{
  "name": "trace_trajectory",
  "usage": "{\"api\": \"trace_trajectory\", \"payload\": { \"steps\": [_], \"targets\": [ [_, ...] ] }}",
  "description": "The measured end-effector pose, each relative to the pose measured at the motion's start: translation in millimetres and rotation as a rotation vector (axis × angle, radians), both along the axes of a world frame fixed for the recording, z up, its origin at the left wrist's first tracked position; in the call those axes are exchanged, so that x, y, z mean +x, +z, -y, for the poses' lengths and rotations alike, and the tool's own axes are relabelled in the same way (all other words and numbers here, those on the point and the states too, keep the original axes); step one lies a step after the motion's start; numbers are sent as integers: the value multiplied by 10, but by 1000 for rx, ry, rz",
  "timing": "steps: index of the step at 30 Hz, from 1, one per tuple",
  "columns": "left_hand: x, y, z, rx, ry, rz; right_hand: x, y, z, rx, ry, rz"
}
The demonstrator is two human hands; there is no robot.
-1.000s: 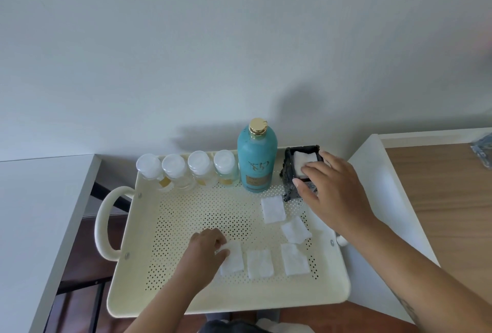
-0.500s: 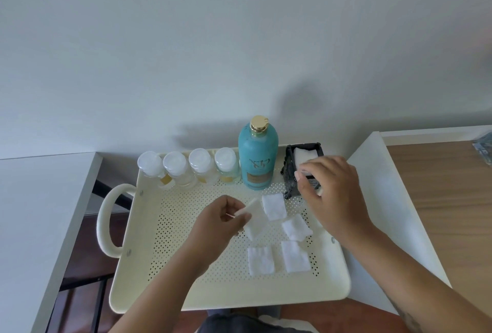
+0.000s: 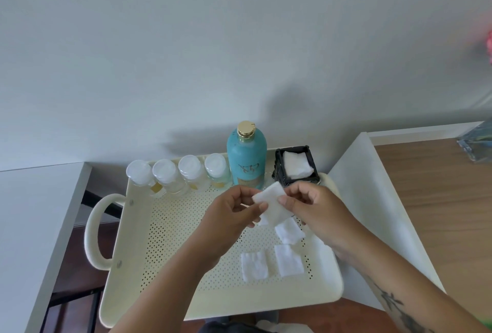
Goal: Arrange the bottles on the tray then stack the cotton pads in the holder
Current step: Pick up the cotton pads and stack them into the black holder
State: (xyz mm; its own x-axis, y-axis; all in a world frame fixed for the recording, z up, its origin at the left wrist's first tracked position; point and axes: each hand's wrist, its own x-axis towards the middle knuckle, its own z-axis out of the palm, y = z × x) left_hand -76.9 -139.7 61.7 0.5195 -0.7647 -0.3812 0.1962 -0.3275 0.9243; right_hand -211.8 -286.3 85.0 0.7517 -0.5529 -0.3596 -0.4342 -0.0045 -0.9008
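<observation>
A cream perforated tray (image 3: 165, 228) carries several small clear bottles with white caps (image 3: 189, 170) in a row along its back, then a tall teal bottle with a gold cap (image 3: 246, 157). At the back right corner stands a black holder (image 3: 295, 166) with white cotton pads (image 3: 296, 165) inside. My left hand (image 3: 229, 215) and my right hand (image 3: 316, 212) meet above the tray's middle, both pinching one white cotton pad (image 3: 271, 204). Three more pads lie loose on the tray: one under my hands (image 3: 289, 230) and two nearer the front (image 3: 254, 266), (image 3: 288, 259).
A white tabletop (image 3: 29, 212) lies to the left and a white-edged wooden table (image 3: 439, 212) to the right. The tray's looped handle (image 3: 93, 231) sticks out on the left. A clear packet (image 3: 476, 143) rests at the far right. A plain wall is behind.
My left hand picked a pad off the tray's front and carried it up toward the middle. My right hand left the holder and came over to grip the same pad.
</observation>
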Motion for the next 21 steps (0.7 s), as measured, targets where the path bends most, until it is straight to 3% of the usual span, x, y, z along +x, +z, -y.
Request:
{"api": "trace_trajectory", "payload": {
  "steps": [4, 8, 21],
  "targets": [
    [-55, -185, -79, 188, 43, 184, 103, 50, 245, -245, -182, 42],
    [-189, -508, -274, 358, -62, 399, 246, 3, 491, -373, -289, 17],
    [-282, -949, -342, 448, -363, 796, 315, -184, 544, -815, -91, -146]
  ]
}}
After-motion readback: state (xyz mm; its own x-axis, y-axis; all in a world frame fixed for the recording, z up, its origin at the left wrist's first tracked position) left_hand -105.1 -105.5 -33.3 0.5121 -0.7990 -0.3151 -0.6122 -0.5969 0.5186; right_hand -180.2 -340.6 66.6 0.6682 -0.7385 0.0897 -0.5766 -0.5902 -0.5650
